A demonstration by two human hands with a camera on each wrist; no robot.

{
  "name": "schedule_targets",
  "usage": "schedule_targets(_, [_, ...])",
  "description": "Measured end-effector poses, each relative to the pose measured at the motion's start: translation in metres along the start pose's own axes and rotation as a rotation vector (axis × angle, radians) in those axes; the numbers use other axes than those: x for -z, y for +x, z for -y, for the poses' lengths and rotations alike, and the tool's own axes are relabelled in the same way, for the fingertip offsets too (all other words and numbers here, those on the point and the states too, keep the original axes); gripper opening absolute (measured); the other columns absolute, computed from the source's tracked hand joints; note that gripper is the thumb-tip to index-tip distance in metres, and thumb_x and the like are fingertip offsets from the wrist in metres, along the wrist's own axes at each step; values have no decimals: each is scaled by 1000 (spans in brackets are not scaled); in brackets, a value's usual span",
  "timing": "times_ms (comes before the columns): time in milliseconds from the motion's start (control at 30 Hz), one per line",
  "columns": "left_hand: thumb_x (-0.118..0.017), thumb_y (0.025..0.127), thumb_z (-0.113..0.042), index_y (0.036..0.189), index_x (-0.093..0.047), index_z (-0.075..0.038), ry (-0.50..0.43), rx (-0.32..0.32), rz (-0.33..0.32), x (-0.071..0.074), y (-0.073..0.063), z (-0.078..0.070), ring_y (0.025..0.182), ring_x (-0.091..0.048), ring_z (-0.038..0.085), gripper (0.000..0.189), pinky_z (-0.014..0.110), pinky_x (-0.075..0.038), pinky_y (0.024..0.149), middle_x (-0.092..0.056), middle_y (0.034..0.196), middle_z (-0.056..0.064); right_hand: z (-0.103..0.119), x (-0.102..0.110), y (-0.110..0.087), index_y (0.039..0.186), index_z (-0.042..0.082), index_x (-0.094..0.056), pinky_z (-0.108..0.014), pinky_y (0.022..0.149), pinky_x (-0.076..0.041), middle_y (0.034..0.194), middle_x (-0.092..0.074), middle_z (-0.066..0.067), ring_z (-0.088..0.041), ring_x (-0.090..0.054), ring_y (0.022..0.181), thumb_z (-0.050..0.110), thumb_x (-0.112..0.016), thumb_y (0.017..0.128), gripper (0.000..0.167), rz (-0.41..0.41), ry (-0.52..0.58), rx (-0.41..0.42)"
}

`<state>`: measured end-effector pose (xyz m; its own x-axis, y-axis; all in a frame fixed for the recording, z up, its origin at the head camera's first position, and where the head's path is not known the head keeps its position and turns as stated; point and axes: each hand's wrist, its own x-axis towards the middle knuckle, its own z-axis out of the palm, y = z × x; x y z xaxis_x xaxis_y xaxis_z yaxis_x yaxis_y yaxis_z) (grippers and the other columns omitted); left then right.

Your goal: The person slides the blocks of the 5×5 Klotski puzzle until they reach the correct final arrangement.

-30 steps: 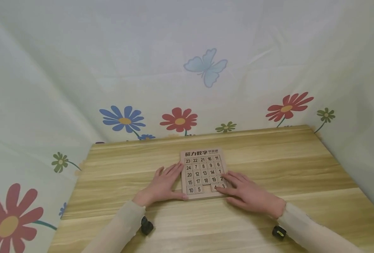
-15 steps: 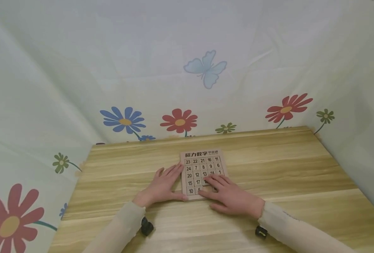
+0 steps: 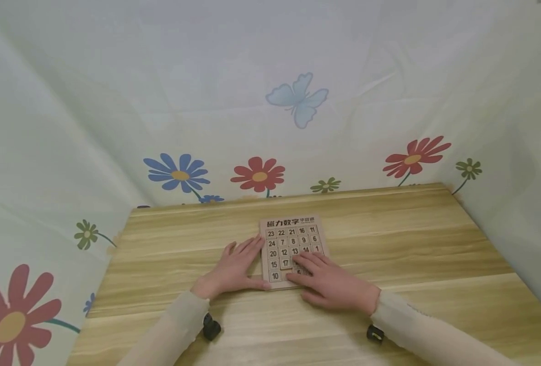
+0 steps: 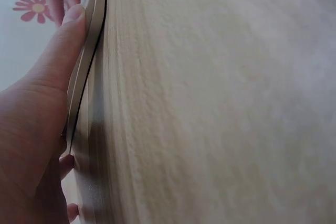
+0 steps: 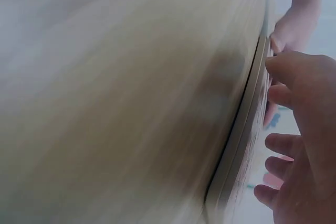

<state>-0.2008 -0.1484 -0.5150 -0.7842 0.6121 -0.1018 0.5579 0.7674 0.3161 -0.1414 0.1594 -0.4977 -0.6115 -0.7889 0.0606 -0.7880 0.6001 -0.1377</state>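
A wooden number sliding puzzle [image 3: 293, 221] lies flat on the table, its numbered tiles in rows under a printed heading. My left hand [image 3: 231, 269] rests along its left side, fingers nearly straight at the edge and thumb on the lower left corner. In the left wrist view that thumb [image 4: 65, 45] presses along the board's side. My right hand [image 3: 339, 284] reaches over the lower right tiles with extended fingers, a fingertip beside tile 5 [image 3: 299, 273] in the bottom row. A gap separates tile 10 [image 3: 275, 276] from tile 5. Several lower right tiles are hidden beneath this hand.
The wood-grain table [image 3: 183, 229] runs back to a pale cloth backdrop [image 3: 206, 76] printed with flowers and a butterfly. Cloth also hangs at both sides. Small black devices sit at the left cuff [image 3: 211, 328] and right cuff [image 3: 374, 334].
My right hand has moved left from tiles 4 and 3 to tile 5. Tile 5 has slid right, away from tile 10. My left hand has stayed in place.
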Motion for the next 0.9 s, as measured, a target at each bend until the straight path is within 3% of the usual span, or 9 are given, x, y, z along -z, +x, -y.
schedule_targets(200, [-63,82,-83,168,-15,-12,-1,-3,-2,0,-1,0,159,-21,30,122,67,-13,123,-13,175,6,9,-4,19,158,25,-48,-62,122,-27,167,-34,-17,-40,-30,154,42,-56,106,55,1,8,36])
schedule_targets(533, [-63,80,-85,169,-14,-13,18,7,4,3,0,1,159,-19,29,124,67,-12,124,-12,175,5,0,5,5,146,22,-64,-64,120,-29,162,-43,-18,-44,-35,151,34,-62,103,44,-67,-12,-6])
schedule_targets(800, [-62,83,-83,168,-16,-12,17,-10,-1,2,-1,1,159,-20,31,121,68,-13,123,-13,175,6,1,3,30,157,20,-49,-61,123,-26,167,-33,-19,-42,-29,154,44,-53,107,55,-9,5,-29])
schedule_targets(900, [-64,82,-82,168,-17,-11,6,-10,-4,0,-1,1,159,-21,31,121,68,-14,123,-14,175,6,2,3,36,157,20,-50,-62,122,-27,167,-33,-20,-43,-29,154,45,-52,108,56,15,-13,-37])
